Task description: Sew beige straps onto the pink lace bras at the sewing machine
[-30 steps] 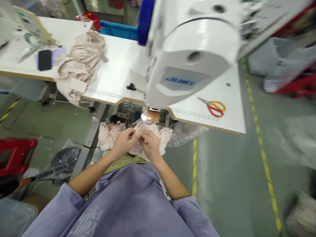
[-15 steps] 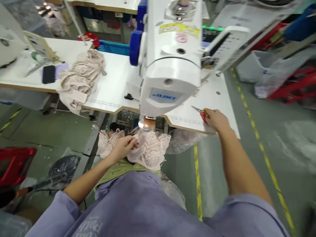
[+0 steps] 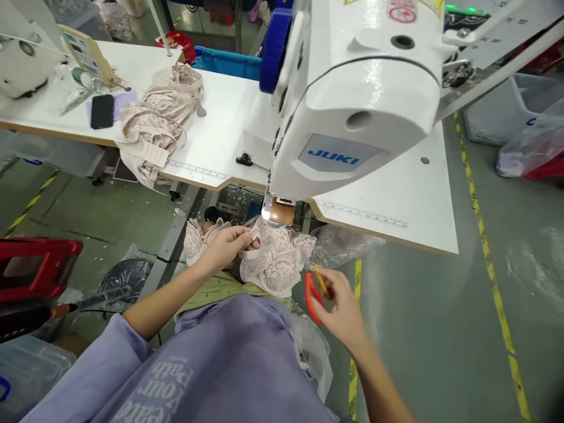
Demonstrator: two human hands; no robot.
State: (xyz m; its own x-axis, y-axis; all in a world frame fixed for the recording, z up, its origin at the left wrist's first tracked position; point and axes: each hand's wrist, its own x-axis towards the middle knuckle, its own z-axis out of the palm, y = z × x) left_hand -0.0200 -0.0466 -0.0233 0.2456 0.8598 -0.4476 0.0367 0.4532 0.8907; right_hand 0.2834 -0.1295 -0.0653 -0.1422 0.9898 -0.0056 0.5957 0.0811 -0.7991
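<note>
A pale pink lace bra (image 3: 273, 267) lies across my lap, just below the arm of the sewing machine (image 3: 348, 123). My left hand (image 3: 235, 242) pinches a narrow strap of it between thumb and fingers. To the right of the bra, my right hand (image 3: 341, 305) is closed on a pair of scissors (image 3: 315, 294) with red and orange handles. Its blades point toward the lace and are hard to make out. The scissors and the bra look close together, but I cannot tell whether they touch.
A pile of beige bras (image 3: 154, 123) lies on the white table (image 3: 224, 111), beside a black phone (image 3: 102, 111). A red stool (image 3: 37, 267) stands at the left. Plastic bags hang under the table edge, and a grey bin (image 3: 497, 111) stands at the right.
My right hand has brought the scissors from the tabletop on the right down and leftward, close to the bra. The left hand keeps its pinch on the strap. The view has shifted.
</note>
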